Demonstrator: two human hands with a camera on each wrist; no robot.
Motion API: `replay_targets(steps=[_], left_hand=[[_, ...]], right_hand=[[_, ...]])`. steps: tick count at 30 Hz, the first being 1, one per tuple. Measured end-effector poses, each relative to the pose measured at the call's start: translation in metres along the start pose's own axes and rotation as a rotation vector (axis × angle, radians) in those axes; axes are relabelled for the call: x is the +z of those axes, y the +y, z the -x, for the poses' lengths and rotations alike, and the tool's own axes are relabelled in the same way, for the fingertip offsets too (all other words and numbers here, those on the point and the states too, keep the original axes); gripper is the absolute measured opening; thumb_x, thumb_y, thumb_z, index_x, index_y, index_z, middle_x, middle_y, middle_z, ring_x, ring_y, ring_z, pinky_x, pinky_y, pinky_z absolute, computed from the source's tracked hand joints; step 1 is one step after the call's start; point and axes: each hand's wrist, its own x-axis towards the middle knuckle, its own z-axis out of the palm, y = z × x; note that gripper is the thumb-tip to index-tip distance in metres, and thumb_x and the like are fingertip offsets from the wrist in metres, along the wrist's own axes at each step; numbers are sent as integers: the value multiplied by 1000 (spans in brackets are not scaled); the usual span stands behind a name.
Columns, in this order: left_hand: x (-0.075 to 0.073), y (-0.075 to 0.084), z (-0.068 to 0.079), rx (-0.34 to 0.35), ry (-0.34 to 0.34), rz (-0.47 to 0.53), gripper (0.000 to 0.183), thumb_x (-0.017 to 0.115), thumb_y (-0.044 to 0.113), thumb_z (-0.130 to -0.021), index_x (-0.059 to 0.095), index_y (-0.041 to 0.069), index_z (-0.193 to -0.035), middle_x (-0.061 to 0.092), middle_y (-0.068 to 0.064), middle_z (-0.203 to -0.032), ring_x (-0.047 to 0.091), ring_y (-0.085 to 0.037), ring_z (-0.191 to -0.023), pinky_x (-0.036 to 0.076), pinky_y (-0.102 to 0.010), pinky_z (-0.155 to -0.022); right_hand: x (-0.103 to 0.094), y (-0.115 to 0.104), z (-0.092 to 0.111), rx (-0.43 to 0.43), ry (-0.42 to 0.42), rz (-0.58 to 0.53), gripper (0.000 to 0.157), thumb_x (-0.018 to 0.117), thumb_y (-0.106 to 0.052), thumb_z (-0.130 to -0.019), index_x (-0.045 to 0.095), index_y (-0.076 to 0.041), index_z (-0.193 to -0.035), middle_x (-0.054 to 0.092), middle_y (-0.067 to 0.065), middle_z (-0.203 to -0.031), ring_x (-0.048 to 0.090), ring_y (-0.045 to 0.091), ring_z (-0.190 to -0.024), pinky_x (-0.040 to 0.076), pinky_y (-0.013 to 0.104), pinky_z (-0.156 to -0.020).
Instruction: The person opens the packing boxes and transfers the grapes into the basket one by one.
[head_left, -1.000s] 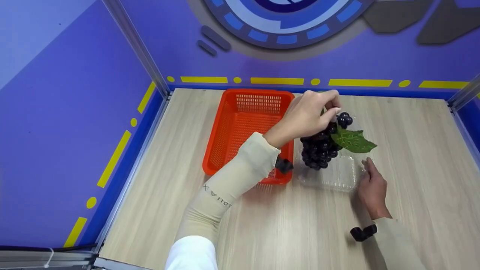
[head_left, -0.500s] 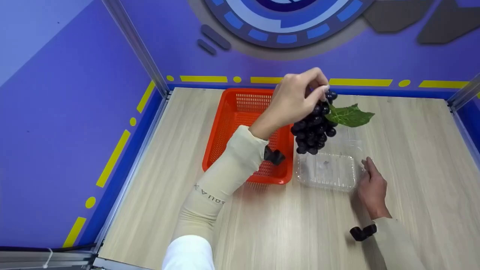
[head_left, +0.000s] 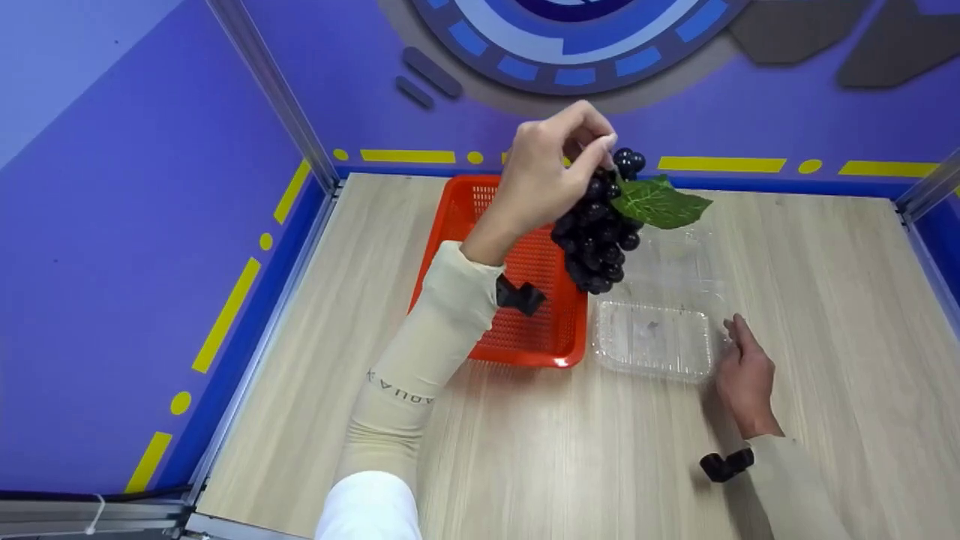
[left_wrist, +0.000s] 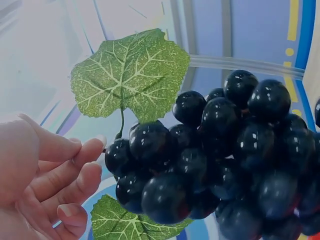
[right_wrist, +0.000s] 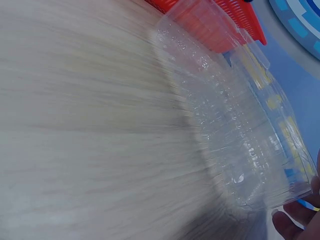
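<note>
My left hand [head_left: 544,161] pinches the stem of a bunch of dark grapes [head_left: 596,232] between thumb and fingertips. The bunch hangs above the red basket's right edge. A green leaf [head_left: 664,204] sticks out to its right; in the left wrist view a second leaf [left_wrist: 125,220] shows below the grapes [left_wrist: 200,160]. My right hand [head_left: 746,379] rests on the table, its fingertips at the right side of an open clear plastic clamshell box [head_left: 652,341]. In the right wrist view, its fingers [right_wrist: 297,220] touch the box's [right_wrist: 225,125] corner.
A red plastic basket [head_left: 574,349] with slotted walls stands left of the clear box, partly hidden by my left forearm. The box's lid [head_left: 675,259] lies folded back behind it. Blue printed panels [head_left: 465,127] close off the wooden table [head_left: 562,457] at the back and left.
My left hand has lifted the grapes up and left, from over the clear box to the basket's right edge. The right hand and the box have stayed in place.
</note>
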Motion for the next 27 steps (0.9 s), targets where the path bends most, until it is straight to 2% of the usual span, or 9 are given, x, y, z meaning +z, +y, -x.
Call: replay_targets(steps=[7,13,20,27], left_hand=[[-9,-9,4,17,45,-16,11,58,15,-97,64,6,-95,71,-4,-84,65,-4,-72,51,-17,-68],[-17,-20,9,26,70,-12,12,57,16,-97,63,6,-96,71,-4,-83,66,-9,-72,52,-19,-68],[-28,-29,14,1,109,-5,12,58,16,-97,64,6,-96,71,-4,-82,66,-14,-73,51,-21,-67],[-24,-42,19,-20,116,-26,11,59,14,-96,64,5,-95,70,-4,-81,65,-16,-70,50,-22,-64]], right_hand=[[0,-1,1,2,-20,-15,48,25,-7,-104,24,-5,-152,43,18,-149,37,33,-140,31,44,-115],[-1,-1,2,14,-33,-11,49,23,-7,-104,22,-6,-153,42,18,-150,36,34,-141,29,44,-116],[0,-2,1,11,-28,-3,49,24,-7,-104,23,-6,-153,43,17,-149,36,34,-140,29,44,-116],[0,-1,1,22,-30,6,49,23,-8,-104,22,-7,-153,42,16,-150,36,33,-141,29,43,-117]])
